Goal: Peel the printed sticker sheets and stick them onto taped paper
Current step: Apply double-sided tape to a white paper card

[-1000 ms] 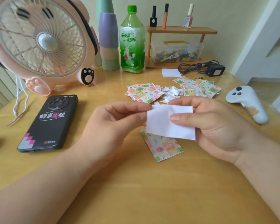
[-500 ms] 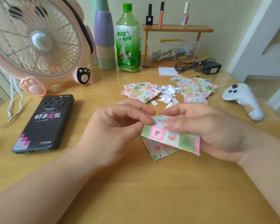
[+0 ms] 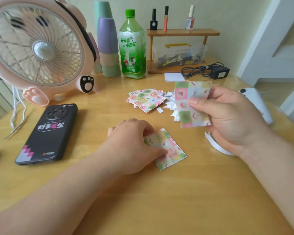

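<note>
Right hand (image 3: 227,119): thumb and fingers pinched a translucent, pastel-checked sticker sheet (image 3: 190,92), raised above the table (image 3: 159,200). Left hand (image 3: 131,143): bent fingers and thumb lay on a second printed sheet (image 3: 170,150) lying flat; whether they pinched it could not be told. Beyond lay a pile of sheets (image 3: 146,100) and white scraps (image 3: 170,106). Clear box (image 3: 178,55) under the shelf (image 3: 182,32) held dark, indistinct items.

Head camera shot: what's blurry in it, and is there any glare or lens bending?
Head view: the sticker sheet in the right hand is smeared by motion, as is the white controller behind it; head view: soft glare whitens the table near the green bottle; head view: the fan bulges at the wide-angle edge.
</note>
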Demonstrator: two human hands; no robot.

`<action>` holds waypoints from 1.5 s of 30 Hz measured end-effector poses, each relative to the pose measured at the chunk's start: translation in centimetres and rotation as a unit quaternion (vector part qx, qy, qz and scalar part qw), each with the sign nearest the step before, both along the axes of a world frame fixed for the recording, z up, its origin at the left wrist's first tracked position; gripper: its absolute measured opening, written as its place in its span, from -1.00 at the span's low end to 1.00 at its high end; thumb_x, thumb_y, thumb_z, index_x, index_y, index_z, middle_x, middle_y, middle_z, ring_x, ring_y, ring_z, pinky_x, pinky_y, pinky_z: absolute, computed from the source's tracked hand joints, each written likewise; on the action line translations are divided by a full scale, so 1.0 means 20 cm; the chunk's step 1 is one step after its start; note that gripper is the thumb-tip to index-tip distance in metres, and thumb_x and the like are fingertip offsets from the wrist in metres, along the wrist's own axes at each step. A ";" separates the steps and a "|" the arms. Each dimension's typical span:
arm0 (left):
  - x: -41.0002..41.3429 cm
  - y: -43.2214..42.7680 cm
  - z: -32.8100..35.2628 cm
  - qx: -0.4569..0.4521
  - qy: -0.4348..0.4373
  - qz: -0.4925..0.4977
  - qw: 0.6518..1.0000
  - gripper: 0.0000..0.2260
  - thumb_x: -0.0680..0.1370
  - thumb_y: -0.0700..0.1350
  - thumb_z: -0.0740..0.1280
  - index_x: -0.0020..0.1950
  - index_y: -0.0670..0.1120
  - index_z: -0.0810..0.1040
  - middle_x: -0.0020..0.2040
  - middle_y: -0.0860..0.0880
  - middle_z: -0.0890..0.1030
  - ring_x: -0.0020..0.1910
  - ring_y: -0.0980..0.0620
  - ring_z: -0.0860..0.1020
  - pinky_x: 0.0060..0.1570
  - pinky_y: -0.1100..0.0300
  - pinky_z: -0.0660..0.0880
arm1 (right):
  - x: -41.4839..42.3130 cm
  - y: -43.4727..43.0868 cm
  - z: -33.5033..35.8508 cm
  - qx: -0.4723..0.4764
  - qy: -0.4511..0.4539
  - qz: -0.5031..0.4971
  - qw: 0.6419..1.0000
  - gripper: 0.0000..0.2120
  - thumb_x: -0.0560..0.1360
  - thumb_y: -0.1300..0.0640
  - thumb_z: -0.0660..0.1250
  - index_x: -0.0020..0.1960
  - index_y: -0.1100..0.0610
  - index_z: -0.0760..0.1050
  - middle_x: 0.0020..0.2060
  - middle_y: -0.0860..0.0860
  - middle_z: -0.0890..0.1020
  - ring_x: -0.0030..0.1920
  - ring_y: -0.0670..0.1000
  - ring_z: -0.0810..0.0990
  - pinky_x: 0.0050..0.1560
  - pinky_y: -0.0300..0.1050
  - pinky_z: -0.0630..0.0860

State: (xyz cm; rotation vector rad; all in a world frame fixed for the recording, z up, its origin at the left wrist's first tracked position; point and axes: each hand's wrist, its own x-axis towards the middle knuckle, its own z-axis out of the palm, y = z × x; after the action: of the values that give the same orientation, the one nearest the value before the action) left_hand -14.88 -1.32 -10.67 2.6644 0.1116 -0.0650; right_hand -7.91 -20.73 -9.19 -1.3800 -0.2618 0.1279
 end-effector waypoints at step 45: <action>-0.07 0.01 -0.06 -0.560 -0.125 0.085 0.815 -0.70 0.29 -0.21 0.50 0.00 -0.14 0.60 -0.37 -0.12 0.66 -0.44 -0.08 0.54 -0.28 0.10 0.49 | -0.21 0.10 -0.02 -0.265 -0.094 0.048 0.958 -0.64 0.44 0.23 0.46 0.13 -0.10 0.49 -0.36 0.09 0.67 -0.40 0.23 0.52 -0.37 0.15 0.45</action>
State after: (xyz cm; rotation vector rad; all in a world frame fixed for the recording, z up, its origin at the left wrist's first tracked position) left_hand -16.37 -1.13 -11.84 1.4453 0.1596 0.2169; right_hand -12.10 -18.72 -9.55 -1.9183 -0.4777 0.1543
